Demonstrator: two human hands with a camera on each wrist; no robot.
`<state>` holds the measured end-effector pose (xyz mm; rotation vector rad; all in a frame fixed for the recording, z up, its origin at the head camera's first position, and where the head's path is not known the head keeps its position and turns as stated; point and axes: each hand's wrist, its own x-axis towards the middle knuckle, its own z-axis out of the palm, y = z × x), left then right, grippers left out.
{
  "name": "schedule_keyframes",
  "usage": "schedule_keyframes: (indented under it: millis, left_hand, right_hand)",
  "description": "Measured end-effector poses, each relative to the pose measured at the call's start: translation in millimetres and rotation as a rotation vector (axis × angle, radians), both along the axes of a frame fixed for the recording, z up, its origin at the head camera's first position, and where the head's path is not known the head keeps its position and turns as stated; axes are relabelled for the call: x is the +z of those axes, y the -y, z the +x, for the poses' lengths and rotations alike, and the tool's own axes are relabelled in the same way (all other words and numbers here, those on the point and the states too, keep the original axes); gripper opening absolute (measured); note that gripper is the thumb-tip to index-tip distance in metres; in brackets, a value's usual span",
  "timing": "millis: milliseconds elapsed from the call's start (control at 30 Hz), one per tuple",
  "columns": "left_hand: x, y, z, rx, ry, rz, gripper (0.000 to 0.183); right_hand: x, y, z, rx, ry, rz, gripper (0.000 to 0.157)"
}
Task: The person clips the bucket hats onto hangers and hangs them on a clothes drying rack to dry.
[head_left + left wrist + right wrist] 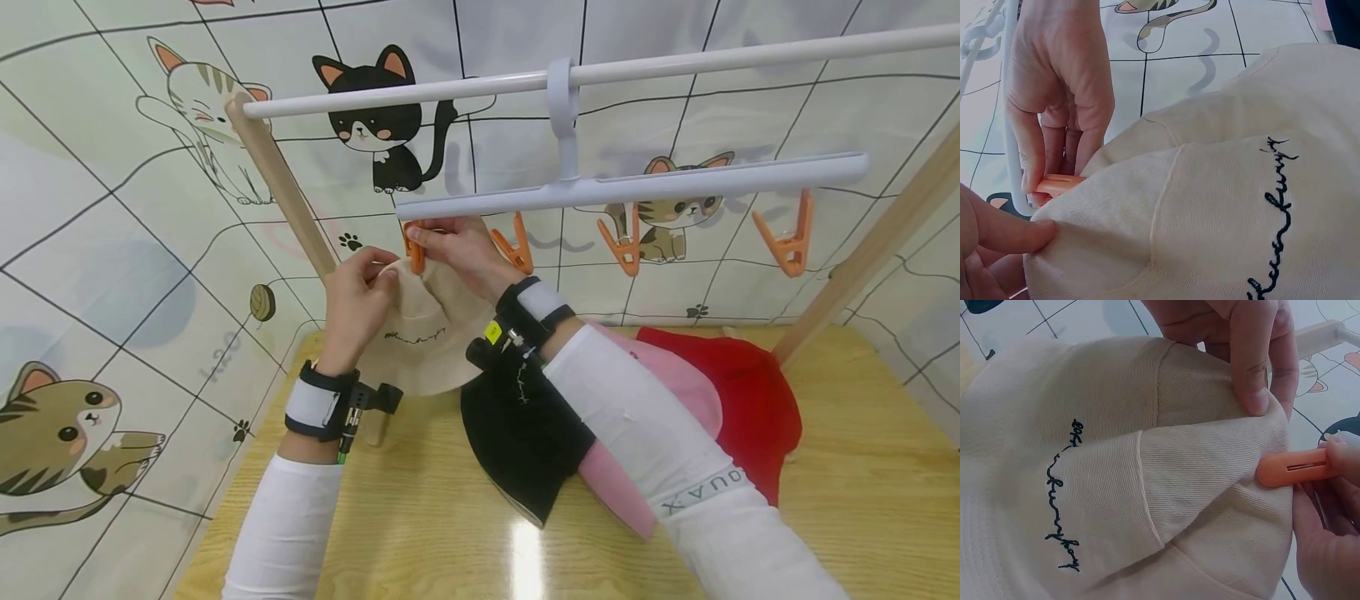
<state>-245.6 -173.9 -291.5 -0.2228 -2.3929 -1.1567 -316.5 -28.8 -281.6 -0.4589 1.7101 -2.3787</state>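
Note:
A beige bucket hat (pixel 420 358) with dark stitched script hangs in front of me, its crown folded at the top. My left hand (pixel 354 307) pinches the crown's edge between thumb and fingers, on the left side. With thumb and fingers, my right hand (pixel 468 254) pinches the leftmost orange clip (pixel 1291 467) at its handle end. The clip's tip lies over the folded cloth in the right wrist view. This clip is just under the left end of a pale hanger (pixel 637 192). The script shows large in the left wrist view.
The hanger hooks over a white rail (pixel 465 87) on wooden posts (pixel 281 183). More orange clips (pixel 626 243) hang along it. On the wooden table (pixel 427 517) lie a black hat (pixel 510 442), a pink hat (pixel 675 387) and a red hat (pixel 757 408), overlapping under my right arm.

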Motion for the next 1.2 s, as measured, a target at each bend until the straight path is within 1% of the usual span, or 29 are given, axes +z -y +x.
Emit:
schedule_keyframes:
  millis: [100,233,300,400,467,567,633,667,867,967,1033,1133,1200]
  left_hand:
    - [0.7,0,0.1,0.002,0.001,-0.016,0.016]
    - [0.8,0,0.6,0.011,0.011,-0.044,0.016]
    - [0.4,0,0.6,0.01,0.016,-0.048,0.016]
    - [-0.4,1,-0.2,0.007,0.021,-0.048,0.017]
    - [-1.4,3,-1.5,0.003,0.019,-0.042,0.017]
    - [-3.1,5,-2.9,0.008,0.018,-0.036,0.017]
    - [-4.6,7,-3.5,0.01,0.021,-0.026,0.017]
    - [-5.3,7,-3.8,0.013,0.022,-0.023,0.017]
    - [-7.8,10,-4.5,0.021,0.012,-0.022,0.017]
    - [-9.2,12,-5.4,0.023,0.007,-0.023,0.017]
    - [-10.1,13,-5.8,0.022,0.005,-0.02,0.017]
    - [-11.5,15,-6.5,0.019,-0.002,-0.019,0.017]
    - [-12.4,16,-6.6,0.017,-0.009,-0.021,0.017]
  right_hand:
    - [-1.6,-1,0.3,0.009,-0.017,0.006,0.011]
    - [-5.7,-2,1.5,0.014,-0.108,0.064,0.017]
    - [-7.5,-2,2.5,0.009,-0.15,0.095,0.015]
    - [-8.9,-3,3.6,0.008,-0.193,0.096,0.012]
    - [-9.5,-5,4.2,0.007,-0.21,0.1,0.015]
    - [-11.0,-9,4.9,0.013,-0.232,0.098,0.025]
    - [-12.6,-12,5.5,0.015,-0.227,0.11,0.031]
    - [-13.7,-13,5.7,0.015,-0.225,0.113,0.032]
    - [-21.8,-24,5.7,0.0,-0.172,0.175,0.025]
    - [-26.6,-31,6.5,0.027,-0.129,0.203,0.026]
    - [-30.9,-37,7.4,0.056,-0.116,0.224,0.027]
    - [-38.0,-46,8.1,0.101,-0.111,0.249,0.028]
    - [-43.1,-52,8.0,0.113,-0.114,0.276,0.028]
